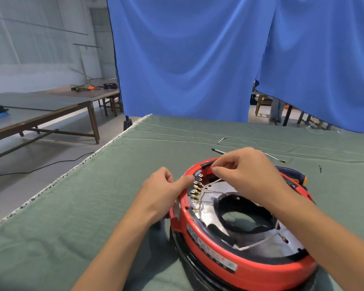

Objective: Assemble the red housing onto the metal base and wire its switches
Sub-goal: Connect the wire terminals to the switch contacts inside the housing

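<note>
The housing (235, 261) sits on the base (189, 263) at lower right of the table (93, 206). Both hands (162, 192) (248, 175) meet at its upper-left rim; a screwdriver (292, 175) lies behind it.

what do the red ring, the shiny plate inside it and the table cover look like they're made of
Red ring: looks like moulded plastic, smooth with a soft sheen and even colour. Shiny plate: probably bare metal, silvery with mirror-like glare. Table cover: woven cloth, matte green, creased, with a frayed pale edge.
</note>
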`<state>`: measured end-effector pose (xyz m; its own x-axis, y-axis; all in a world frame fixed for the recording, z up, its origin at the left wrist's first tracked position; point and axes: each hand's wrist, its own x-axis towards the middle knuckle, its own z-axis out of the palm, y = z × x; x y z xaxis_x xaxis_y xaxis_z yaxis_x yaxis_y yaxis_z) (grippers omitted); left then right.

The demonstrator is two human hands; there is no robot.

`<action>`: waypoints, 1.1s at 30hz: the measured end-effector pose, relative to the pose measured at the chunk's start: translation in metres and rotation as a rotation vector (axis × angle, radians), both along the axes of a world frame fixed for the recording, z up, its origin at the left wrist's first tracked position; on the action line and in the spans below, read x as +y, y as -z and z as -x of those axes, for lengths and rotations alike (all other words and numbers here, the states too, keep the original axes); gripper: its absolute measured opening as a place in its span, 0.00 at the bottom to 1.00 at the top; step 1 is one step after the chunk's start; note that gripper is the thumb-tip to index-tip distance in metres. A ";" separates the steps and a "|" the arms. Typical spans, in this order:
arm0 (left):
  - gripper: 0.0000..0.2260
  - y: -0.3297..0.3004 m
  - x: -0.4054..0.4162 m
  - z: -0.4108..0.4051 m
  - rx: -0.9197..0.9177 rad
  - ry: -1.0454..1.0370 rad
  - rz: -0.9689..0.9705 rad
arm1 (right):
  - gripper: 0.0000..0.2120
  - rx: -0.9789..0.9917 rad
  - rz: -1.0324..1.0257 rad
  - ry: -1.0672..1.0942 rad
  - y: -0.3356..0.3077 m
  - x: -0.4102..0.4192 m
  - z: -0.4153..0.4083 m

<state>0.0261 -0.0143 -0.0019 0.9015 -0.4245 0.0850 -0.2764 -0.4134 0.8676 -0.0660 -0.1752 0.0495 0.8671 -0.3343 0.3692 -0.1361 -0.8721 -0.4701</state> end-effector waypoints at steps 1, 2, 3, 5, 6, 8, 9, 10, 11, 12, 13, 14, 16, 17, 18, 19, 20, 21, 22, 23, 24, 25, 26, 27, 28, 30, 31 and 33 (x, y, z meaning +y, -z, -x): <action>0.23 -0.003 0.001 0.002 0.051 0.049 -0.056 | 0.05 0.008 0.056 0.016 -0.002 -0.005 0.003; 0.24 -0.005 0.003 0.004 0.103 0.099 -0.091 | 0.05 0.039 0.092 0.021 -0.003 -0.012 0.007; 0.25 -0.007 0.003 0.006 0.140 0.141 -0.104 | 0.05 0.081 0.095 0.017 -0.004 -0.018 0.011; 0.22 -0.010 0.002 0.007 0.145 0.165 -0.094 | 0.05 0.148 0.028 0.006 -0.003 -0.029 0.019; 0.20 -0.010 0.001 0.007 0.128 0.144 -0.081 | 0.05 0.167 -0.013 0.002 -0.002 -0.033 0.023; 0.15 -0.009 -0.002 0.007 0.102 0.086 -0.039 | 0.08 0.201 -0.059 -0.008 0.003 -0.038 0.027; 0.14 -0.008 -0.003 0.006 0.097 0.058 -0.010 | 0.09 0.216 -0.065 -0.010 0.006 -0.038 0.028; 0.13 -0.007 -0.004 0.004 0.091 0.029 0.019 | 0.11 0.226 -0.070 -0.012 0.008 -0.038 0.028; 0.13 -0.006 -0.005 0.002 0.085 0.003 0.042 | 0.12 0.235 -0.079 -0.017 0.011 -0.036 0.027; 0.13 -0.005 -0.004 -0.002 0.081 -0.018 0.059 | 0.13 0.238 -0.086 -0.024 0.013 -0.034 0.025; 0.14 -0.004 -0.004 -0.006 0.079 -0.037 0.075 | 0.13 0.224 -0.086 -0.028 0.013 -0.031 0.023; 0.14 -0.004 -0.003 -0.010 0.081 -0.056 0.097 | 0.13 0.190 -0.070 -0.023 0.014 -0.028 0.020; 0.14 -0.003 0.000 -0.018 0.093 -0.096 0.148 | 0.11 0.096 0.016 0.028 0.012 -0.025 0.018; 0.15 -0.003 0.002 -0.022 0.108 -0.110 0.174 | 0.10 0.049 0.055 0.064 0.011 -0.025 0.019; 0.15 -0.003 0.004 -0.025 0.134 -0.121 0.205 | 0.09 0.010 0.073 0.085 0.010 -0.026 0.022; 0.15 -0.003 0.005 -0.028 0.171 -0.131 0.240 | 0.09 -0.019 0.068 0.081 0.009 -0.028 0.026; 0.15 -0.002 0.006 -0.029 0.211 -0.144 0.275 | 0.10 -0.042 0.044 0.053 0.010 -0.030 0.031; 0.15 -0.002 0.005 -0.030 0.241 -0.163 0.306 | 0.13 -0.065 0.018 0.016 0.013 -0.030 0.036; 0.16 -0.001 0.004 -0.030 0.253 -0.188 0.327 | 0.16 -0.095 0.013 -0.005 0.018 -0.030 0.040; 0.16 0.000 0.002 -0.029 0.246 -0.217 0.337 | 0.19 -0.128 0.020 -0.004 0.024 -0.029 0.043; 0.16 0.002 0.001 -0.028 0.233 -0.246 0.342 | 0.22 -0.178 -0.002 0.017 0.030 -0.027 0.044; 0.16 0.003 -0.001 -0.026 0.222 -0.270 0.347 | 0.24 -0.239 -0.057 0.042 0.034 -0.026 0.044; 0.16 0.004 -0.001 -0.024 0.213 -0.292 0.358 | 0.26 -0.298 -0.114 0.063 0.038 -0.026 0.042; 0.16 0.006 -0.002 -0.023 0.204 -0.311 0.375 | 0.26 -0.340 -0.142 0.078 0.040 -0.025 0.039; 0.15 0.007 -0.001 -0.022 0.197 -0.322 0.396 | 0.26 -0.367 -0.141 0.079 0.042 -0.024 0.036; 0.13 0.006 -0.001 -0.018 0.195 -0.299 0.449 | 0.27 -0.399 -0.126 0.055 0.044 -0.020 0.027; 0.14 0.005 -0.003 -0.016 0.200 -0.273 0.457 | 0.28 -0.406 -0.132 0.040 0.044 -0.018 0.022; 0.21 0.004 -0.008 -0.017 0.210 -0.253 0.402 | 0.29 -0.387 -0.160 0.013 0.042 -0.016 0.011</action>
